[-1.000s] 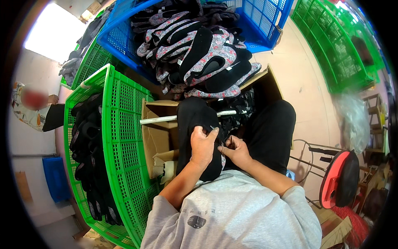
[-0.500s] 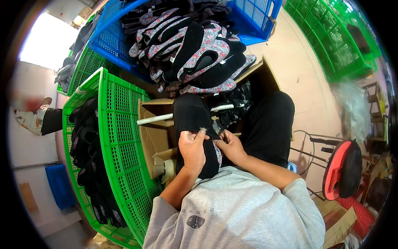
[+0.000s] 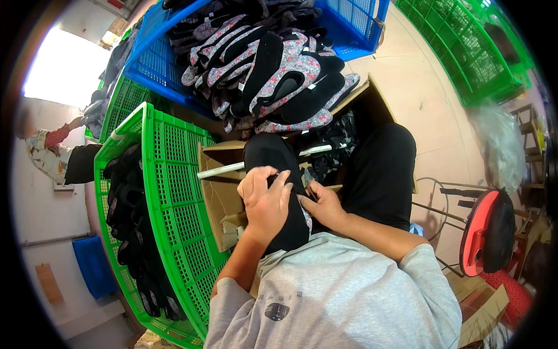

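Over my left thigh lies a black fabric piece with a floral strip along one edge; black trousers behind it hide its outline. My right hand pinches the piece near its upper edge, thumb against the curled fingers. Just left of it, my left hand is raised a little above the thigh, fingers curled and thumb tip close to the index finger. Whatever it may pinch is too small to make out. Beyond my knees is a heap of slipper-like pieces, black and floral, in a blue crate.
An open cardboard box with a white rod across it stands between my knees, dark scraps inside. On the left is a green crate of black pieces. A red-and-black stool stands right. A person works far left.
My left hand has lifted off the fabric and moved slightly up and left, its fingers more curled. My right hand stays nearly in place. The far-left person has reached toward a crate.
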A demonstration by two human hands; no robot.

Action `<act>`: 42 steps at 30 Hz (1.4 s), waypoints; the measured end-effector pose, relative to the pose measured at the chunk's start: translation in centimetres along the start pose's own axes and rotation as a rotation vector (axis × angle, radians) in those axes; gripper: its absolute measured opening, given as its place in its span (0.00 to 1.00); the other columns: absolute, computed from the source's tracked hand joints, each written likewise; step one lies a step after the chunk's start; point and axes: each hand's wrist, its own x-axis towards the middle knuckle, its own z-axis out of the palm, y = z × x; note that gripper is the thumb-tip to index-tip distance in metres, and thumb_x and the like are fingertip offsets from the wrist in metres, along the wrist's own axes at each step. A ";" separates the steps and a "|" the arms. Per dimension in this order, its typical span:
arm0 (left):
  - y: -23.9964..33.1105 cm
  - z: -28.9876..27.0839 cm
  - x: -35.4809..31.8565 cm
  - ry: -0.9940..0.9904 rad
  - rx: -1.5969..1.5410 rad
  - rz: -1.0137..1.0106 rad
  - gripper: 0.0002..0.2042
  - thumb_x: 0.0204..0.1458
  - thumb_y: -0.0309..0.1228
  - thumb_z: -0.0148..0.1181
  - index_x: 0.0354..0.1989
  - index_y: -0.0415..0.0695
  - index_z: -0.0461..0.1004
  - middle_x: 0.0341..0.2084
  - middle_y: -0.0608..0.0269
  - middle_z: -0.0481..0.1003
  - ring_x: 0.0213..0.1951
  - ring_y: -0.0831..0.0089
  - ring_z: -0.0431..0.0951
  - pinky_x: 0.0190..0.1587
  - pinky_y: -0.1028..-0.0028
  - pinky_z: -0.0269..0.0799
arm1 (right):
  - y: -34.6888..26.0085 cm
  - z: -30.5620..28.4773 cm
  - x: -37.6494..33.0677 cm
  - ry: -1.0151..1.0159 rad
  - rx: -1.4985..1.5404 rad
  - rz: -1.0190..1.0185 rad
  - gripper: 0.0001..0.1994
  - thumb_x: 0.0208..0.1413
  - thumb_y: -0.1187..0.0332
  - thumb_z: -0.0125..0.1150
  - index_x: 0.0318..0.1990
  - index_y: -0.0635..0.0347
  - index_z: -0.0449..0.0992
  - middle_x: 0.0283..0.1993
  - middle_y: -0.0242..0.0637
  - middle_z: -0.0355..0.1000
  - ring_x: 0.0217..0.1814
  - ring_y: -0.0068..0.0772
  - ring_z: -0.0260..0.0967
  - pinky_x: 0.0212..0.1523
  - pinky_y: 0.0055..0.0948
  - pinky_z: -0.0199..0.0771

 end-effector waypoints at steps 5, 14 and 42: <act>-1.8 -1.6 3.4 -0.250 0.014 0.235 0.08 0.45 0.25 0.64 0.35 0.45 0.81 0.36 0.62 0.71 0.46 0.61 0.71 0.52 0.62 0.60 | 0.3 0.2 0.1 0.002 -0.004 -0.060 0.12 0.55 0.68 0.65 0.32 0.63 0.66 0.23 0.36 0.63 0.26 0.27 0.58 0.30 0.30 0.65; -4.2 -1.3 7.5 -0.633 -0.035 0.464 0.09 0.41 0.26 0.66 0.33 0.50 0.82 0.31 0.63 0.67 0.42 0.62 0.68 0.48 0.63 0.61 | -0.4 0.3 -0.2 0.021 0.036 -0.057 0.12 0.55 0.68 0.64 0.33 0.64 0.65 0.24 0.37 0.62 0.26 0.27 0.56 0.30 0.31 0.64; -6.3 1.6 6.7 -0.546 -0.395 0.396 0.03 0.45 0.28 0.64 0.28 0.48 0.76 0.26 0.68 0.74 0.38 0.65 0.74 0.47 0.66 0.66 | -2.0 -4.5 1.6 -0.245 -0.270 -0.055 0.20 0.66 0.49 0.48 0.49 0.58 0.63 0.39 0.49 0.74 0.44 0.53 0.73 0.45 0.44 0.70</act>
